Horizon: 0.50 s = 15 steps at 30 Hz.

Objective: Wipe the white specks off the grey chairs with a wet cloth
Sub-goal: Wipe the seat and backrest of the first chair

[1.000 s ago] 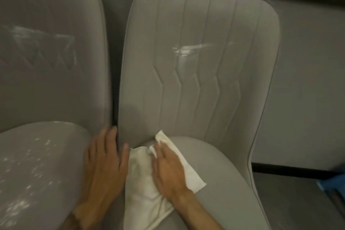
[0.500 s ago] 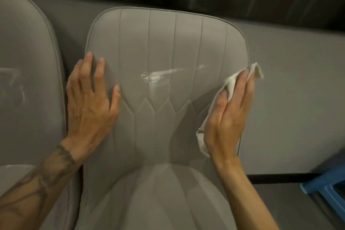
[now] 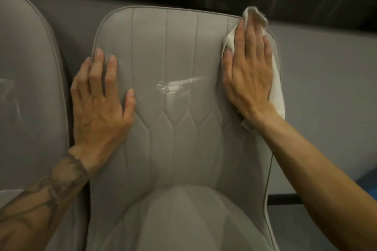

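Observation:
A grey padded chair fills the middle of the view, its stitched backrest facing me. A white smear streaks across the middle of that backrest. My right hand lies flat on a white cloth, pressing it against the backrest's upper right corner; the cloth sticks out above and to the right of my fingers. My left hand rests flat with spread fingers on the backrest's left edge, holding nothing.
A second grey chair stands close on the left, with faint white marks on its backrest. Behind both runs a grey wall under a dark band. A sliver of something blue shows at the far right edge.
Both hands rose from the seat to the backrest. In the last half second my right hand slid the cloth up from the right edge to the upper right corner, while my left hand stayed on the left edge.

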Available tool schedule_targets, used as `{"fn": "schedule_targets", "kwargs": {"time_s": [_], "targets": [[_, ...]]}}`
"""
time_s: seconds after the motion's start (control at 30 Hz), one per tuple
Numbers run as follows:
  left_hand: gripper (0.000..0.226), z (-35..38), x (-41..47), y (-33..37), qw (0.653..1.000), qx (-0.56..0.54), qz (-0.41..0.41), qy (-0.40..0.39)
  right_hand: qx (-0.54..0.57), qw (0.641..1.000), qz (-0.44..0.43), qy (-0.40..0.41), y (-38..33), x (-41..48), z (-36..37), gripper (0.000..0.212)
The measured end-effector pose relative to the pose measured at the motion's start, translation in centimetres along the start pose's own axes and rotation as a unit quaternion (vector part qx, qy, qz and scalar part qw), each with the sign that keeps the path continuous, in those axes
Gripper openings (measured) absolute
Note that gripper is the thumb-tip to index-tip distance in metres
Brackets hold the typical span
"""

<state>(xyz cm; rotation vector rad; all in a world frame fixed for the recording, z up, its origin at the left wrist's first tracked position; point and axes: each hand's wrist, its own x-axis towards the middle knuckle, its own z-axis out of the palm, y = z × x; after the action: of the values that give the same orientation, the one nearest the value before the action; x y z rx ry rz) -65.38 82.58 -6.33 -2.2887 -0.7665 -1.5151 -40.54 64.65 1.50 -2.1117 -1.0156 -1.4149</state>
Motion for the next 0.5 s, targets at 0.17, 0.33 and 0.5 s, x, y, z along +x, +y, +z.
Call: {"fn": "schedule_targets", "kwargs": {"time_s": [0.17, 0.33, 0.5], "targets": [[0.068, 0.2, 0.1, -0.3, 1.000, 0.000, 0.011, -0.002, 0.017, 0.999, -0.029, -0.026, -1.6, -4.1, 0.1, 0.061], [0.067, 0.0, 0.2, -0.4, 1.000, -0.019, 0.011, -0.003, -0.030, 0.981, -0.160, -0.105, 0.2, -6.4, -1.2, 0.062], [0.067, -0.1, 0.2, -0.2, 1.000, -0.012, 0.008, -0.002, 0.004, 0.998, -0.058, -0.027, 0.7, 2.7, -0.9, 0.059]]}}
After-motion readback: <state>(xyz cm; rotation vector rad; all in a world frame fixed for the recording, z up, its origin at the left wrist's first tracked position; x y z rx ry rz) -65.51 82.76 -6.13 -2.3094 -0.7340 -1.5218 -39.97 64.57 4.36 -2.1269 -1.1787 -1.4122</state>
